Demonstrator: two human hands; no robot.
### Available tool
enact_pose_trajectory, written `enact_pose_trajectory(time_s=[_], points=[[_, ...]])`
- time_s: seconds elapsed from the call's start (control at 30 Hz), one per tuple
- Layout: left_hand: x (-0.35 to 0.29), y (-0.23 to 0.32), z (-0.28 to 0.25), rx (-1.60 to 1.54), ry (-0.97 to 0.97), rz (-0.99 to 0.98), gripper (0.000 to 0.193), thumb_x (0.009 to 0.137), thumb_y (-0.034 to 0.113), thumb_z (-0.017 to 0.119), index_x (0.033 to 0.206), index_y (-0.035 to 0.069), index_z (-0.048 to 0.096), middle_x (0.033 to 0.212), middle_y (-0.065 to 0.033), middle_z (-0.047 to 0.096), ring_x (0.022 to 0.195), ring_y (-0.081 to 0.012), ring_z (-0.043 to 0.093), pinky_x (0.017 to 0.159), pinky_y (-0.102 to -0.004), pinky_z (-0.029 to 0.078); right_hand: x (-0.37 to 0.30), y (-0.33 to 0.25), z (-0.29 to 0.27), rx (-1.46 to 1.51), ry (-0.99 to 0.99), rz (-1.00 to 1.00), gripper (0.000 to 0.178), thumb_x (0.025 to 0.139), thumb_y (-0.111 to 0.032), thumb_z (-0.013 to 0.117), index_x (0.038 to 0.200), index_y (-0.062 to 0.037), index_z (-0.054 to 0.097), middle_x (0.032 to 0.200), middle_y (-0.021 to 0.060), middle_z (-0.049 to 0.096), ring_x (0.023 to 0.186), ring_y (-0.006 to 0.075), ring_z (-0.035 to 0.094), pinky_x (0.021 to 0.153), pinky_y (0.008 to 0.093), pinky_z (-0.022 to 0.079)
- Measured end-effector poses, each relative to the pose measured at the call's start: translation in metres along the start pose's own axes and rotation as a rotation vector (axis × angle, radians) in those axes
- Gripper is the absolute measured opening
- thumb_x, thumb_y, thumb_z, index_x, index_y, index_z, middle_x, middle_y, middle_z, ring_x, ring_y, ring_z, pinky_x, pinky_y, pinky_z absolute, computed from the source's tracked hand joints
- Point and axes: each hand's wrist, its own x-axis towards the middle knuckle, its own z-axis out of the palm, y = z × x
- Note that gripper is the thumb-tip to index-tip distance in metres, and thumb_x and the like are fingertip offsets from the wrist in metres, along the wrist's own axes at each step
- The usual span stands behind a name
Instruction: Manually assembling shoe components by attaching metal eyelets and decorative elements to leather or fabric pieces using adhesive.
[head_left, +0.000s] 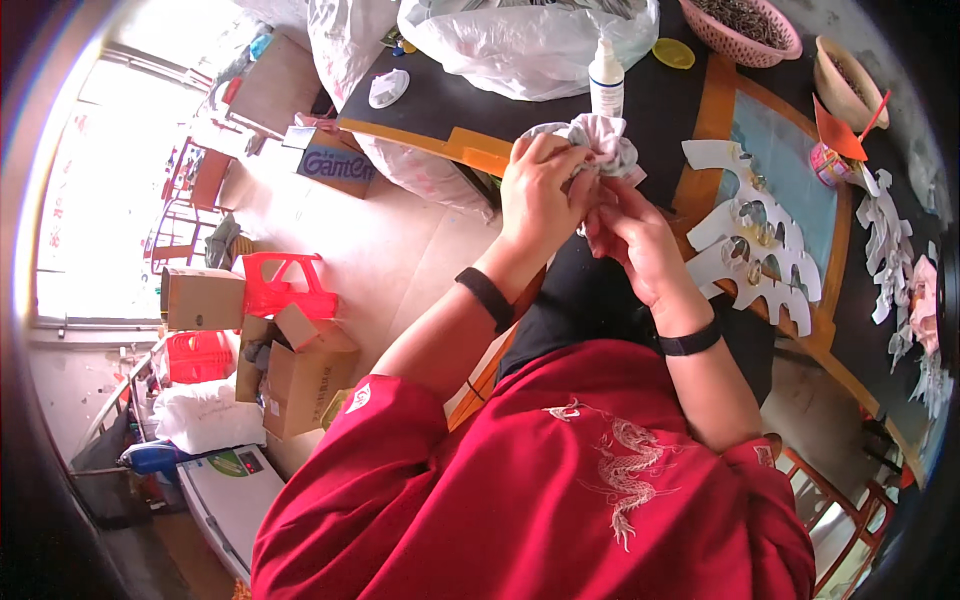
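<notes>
The left hand (540,190) and the right hand (640,240) are closed narrowly together, and they hold a crumpled pale cloth (607,137). This cloth is just in front of the white bottle (606,88) on the table (655,120). Behind the bottle lies a big plastic bag (520,55); to its right, nearer the person, are white sheets (738,212) with shiny round parts.

Bright window (90,220), pale tiled floor (400,245), dark table (430,110)

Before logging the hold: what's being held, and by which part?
A bunched pale cloth, held at its near side by the left hand; the right hand meets it there, exact grip hidden.
</notes>
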Motion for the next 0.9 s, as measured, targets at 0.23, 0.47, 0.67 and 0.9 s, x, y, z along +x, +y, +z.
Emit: enact_pose_trajectory(time_s=[0.23, 0.47, 0.67, 0.9], points=[[-0.005, -0.016, 0.01, -0.144, 0.053, -0.147, 0.023, 0.071, 0.009, 0.073, 0.093, 0.005, 0.072, 0.089, -0.0101, 0.064, 0.086, -0.0299, 0.06, 0.082, -0.0394, 0.046, -0.025, -0.021, -0.006, 0.191, -0.033, -0.022, 0.043, 0.095, -0.006, 0.041, 0.137, -0.0004, 0.046, 0.085, 0.0066, 0.06, 0.068, 0.0131, 0.053, 0.067, 0.0244, 0.045], [-0.006, -0.008, 0.002, -0.649, 0.18, -0.442, 0.011, 0.088, 0.0, 0.065, 0.097, 0.0, 0.07, 0.091, -0.008, 0.067, 0.079, -0.0141, 0.06, 0.072, -0.0237, 0.046, -0.012, -0.004, -0.014, 0.337, -0.052, 0.049, 0.037, 0.096, -0.01, 0.045, 0.131, 0.0015, 0.051, 0.085, 0.0066, 0.061, 0.07, 0.0142, 0.054, 0.064, 0.0249, 0.045], [-0.013, 0.001, -0.014, -0.191, 0.005, -0.037, 0.035, 0.071, 0.001, 0.075, 0.105, 0.01, 0.074, 0.099, -0.0078, 0.065, 0.093, -0.0223, 0.061, 0.083, -0.0344, 0.048, -0.007, -0.008, -0.004, 0.296, -0.061, 0.027, 0.034, 0.096, -0.013, 0.048, 0.127, 0.0003, 0.054, 0.086, 0.0044, 0.063, 0.069, 0.0119, 0.056, 0.063, 0.0242, 0.045], [0.012, 0.007, -0.017, -0.03, -0.13, 0.011, 0.022, 0.063, 0.008, 0.079, 0.085, 0.013, 0.077, 0.085, -0.0023, 0.065, 0.081, -0.0225, 0.062, 0.074, -0.0344, 0.051, -0.007, -0.003, -0.01, 0.197, -0.068, 0.018, 0.032, 0.095, -0.015, 0.053, 0.124, -0.0006, 0.054, 0.085, 0.0032, 0.062, 0.068, 0.0106, 0.056, 0.063, 0.024, 0.046]])
